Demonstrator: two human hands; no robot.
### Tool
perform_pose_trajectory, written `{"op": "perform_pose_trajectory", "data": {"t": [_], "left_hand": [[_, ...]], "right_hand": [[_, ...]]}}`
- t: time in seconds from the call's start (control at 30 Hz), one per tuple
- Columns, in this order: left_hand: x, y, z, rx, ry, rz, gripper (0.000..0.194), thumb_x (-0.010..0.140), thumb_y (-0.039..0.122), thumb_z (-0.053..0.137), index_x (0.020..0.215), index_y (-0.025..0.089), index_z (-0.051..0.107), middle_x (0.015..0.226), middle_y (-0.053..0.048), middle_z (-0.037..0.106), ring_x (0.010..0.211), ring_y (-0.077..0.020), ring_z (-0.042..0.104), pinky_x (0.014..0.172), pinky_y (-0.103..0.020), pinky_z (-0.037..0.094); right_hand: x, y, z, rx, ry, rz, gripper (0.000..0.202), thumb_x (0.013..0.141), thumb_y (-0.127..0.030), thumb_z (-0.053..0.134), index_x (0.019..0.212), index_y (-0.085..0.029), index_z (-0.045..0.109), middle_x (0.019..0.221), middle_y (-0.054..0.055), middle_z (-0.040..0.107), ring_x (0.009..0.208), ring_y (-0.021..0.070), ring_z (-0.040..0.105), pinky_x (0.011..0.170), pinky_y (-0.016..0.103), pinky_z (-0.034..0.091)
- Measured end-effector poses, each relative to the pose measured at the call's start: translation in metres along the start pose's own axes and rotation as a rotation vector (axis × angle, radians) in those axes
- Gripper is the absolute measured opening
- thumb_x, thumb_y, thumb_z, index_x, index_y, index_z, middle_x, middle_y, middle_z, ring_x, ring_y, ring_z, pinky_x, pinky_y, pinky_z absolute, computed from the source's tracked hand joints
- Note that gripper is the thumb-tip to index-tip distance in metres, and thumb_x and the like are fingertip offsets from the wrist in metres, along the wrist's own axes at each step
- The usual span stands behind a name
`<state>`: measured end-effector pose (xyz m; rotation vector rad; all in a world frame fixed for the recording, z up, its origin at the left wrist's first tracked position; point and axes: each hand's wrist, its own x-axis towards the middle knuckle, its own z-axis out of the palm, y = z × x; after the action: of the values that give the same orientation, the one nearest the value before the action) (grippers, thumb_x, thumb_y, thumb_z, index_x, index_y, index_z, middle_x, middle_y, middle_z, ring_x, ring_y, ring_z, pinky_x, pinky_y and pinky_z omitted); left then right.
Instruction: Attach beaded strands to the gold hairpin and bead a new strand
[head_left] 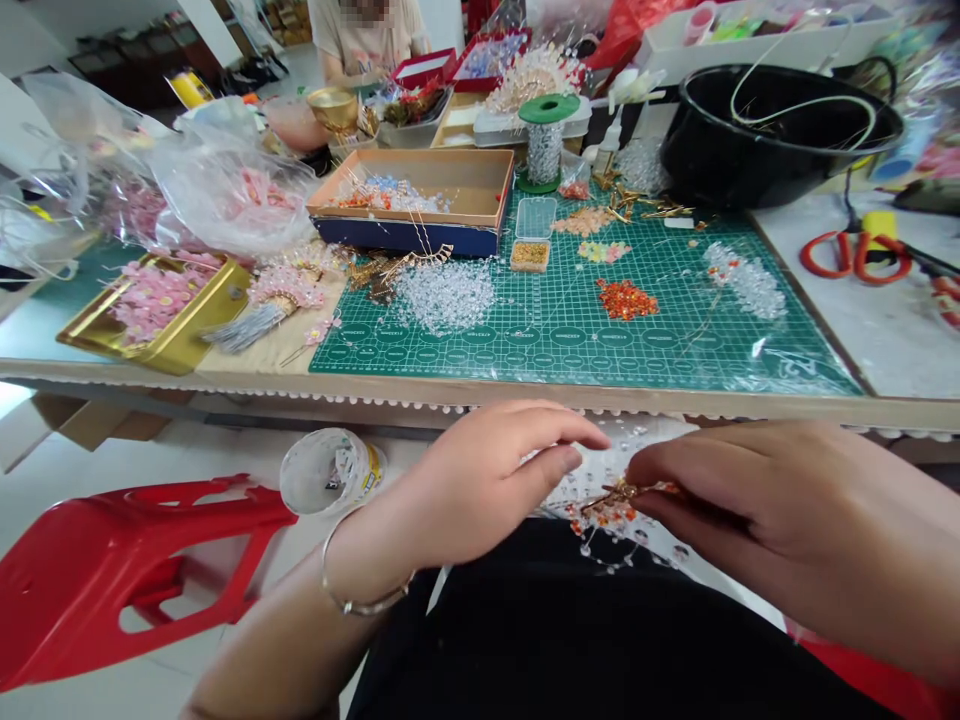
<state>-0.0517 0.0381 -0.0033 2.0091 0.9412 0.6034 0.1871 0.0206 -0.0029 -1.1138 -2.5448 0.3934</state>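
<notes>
Above my lap, my right hand pinches a beaded ornament by its gold-coloured metal part. Orange and clear beads on thin wires spread from it toward the left. My left hand, with a bracelet on its wrist, hovers just left of the ornament. Its thumb and forefinger are stretched out and apart, and I see nothing between them. On the green cutting mat beyond lie a heap of clear beads, a pile of orange beads and some wired clear beads.
The table edge runs across beyond my hands. A shallow box, a wire spool, a black basin and red-handled scissors are on the table. Below stand a red stool and a white bucket. Another person sits opposite.
</notes>
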Motion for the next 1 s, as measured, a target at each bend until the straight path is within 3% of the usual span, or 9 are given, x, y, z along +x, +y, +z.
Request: {"op": "perform_pose_trajectory", "data": {"t": [0.1, 0.17, 0.3, 0.5, 0.67, 0.83, 1.0], "left_hand": [[0.013, -0.002, 0.000, -0.075, -0.246, -0.041, 0.017, 0.093, 0.016, 0.058, 0.102, 0.023, 0.072, 0.103, 0.002, 0.076, 0.096, -0.0147, 0.071, 0.084, -0.025, 0.054], [0.019, -0.003, 0.001, -0.079, -0.280, -0.045, 0.015, 0.090, 0.014, 0.062, 0.096, 0.023, 0.073, 0.095, 0.003, 0.076, 0.087, -0.0144, 0.071, 0.077, -0.024, 0.054], [0.025, 0.002, 0.003, 0.139, -0.136, 0.060, 0.012, 0.091, 0.019, 0.064, 0.085, 0.022, 0.073, 0.083, 0.001, 0.073, 0.081, -0.0153, 0.067, 0.073, -0.027, 0.050], [0.023, 0.018, 0.009, 0.427, 0.069, 0.294, 0.023, 0.097, 0.018, 0.053, 0.082, 0.015, 0.069, 0.078, -0.003, 0.069, 0.075, -0.0161, 0.058, 0.073, -0.033, 0.042], [0.018, 0.022, 0.014, 0.435, 0.216, 0.317, 0.019, 0.097, 0.017, 0.052, 0.084, 0.014, 0.066, 0.080, -0.004, 0.066, 0.075, -0.0154, 0.055, 0.070, -0.033, 0.041], [0.013, 0.022, 0.015, 0.379, 0.296, 0.351, 0.012, 0.095, 0.015, 0.056, 0.085, 0.015, 0.064, 0.082, -0.003, 0.067, 0.075, -0.0135, 0.056, 0.071, -0.031, 0.043], [0.009, 0.022, 0.015, 0.336, 0.328, 0.320, 0.011, 0.094, 0.015, 0.056, 0.086, 0.017, 0.063, 0.079, -0.001, 0.066, 0.075, -0.0132, 0.056, 0.072, -0.030, 0.043]], "right_hand": [[-0.001, -0.005, 0.001, -0.061, -0.078, -0.082, 0.027, 0.099, -0.028, 0.044, 0.079, -0.022, 0.061, 0.060, -0.001, 0.059, 0.050, 0.0165, 0.055, 0.051, 0.031, 0.029], [-0.002, -0.007, 0.002, -0.047, -0.069, -0.077, 0.027, 0.100, -0.029, 0.045, 0.078, -0.022, 0.059, 0.060, -0.002, 0.058, 0.050, 0.0155, 0.054, 0.051, 0.031, 0.029], [-0.006, -0.004, 0.006, -0.041, -0.054, 0.002, 0.031, 0.100, -0.029, 0.042, 0.075, -0.021, 0.059, 0.061, -0.001, 0.059, 0.052, 0.0152, 0.055, 0.052, 0.030, 0.031], [0.000, 0.004, 0.003, 0.052, -0.035, 0.057, 0.025, 0.098, -0.029, 0.047, 0.083, -0.021, 0.065, 0.078, 0.003, 0.059, 0.066, 0.0159, 0.056, 0.058, 0.029, 0.039], [0.008, 0.003, -0.003, 0.051, 0.000, 0.091, 0.025, 0.099, -0.032, 0.049, 0.086, -0.020, 0.066, 0.096, 0.005, 0.057, 0.069, 0.0136, 0.054, 0.060, 0.029, 0.040], [0.014, 0.002, -0.007, -0.030, 0.071, 0.051, 0.025, 0.098, -0.032, 0.048, 0.083, -0.020, 0.065, 0.091, 0.005, 0.057, 0.068, 0.0146, 0.053, 0.059, 0.029, 0.040], [0.016, 0.000, -0.015, -0.111, 0.060, 0.051, 0.028, 0.099, -0.033, 0.045, 0.086, -0.022, 0.068, 0.091, 0.004, 0.058, 0.062, 0.0136, 0.052, 0.055, 0.029, 0.038]]}}
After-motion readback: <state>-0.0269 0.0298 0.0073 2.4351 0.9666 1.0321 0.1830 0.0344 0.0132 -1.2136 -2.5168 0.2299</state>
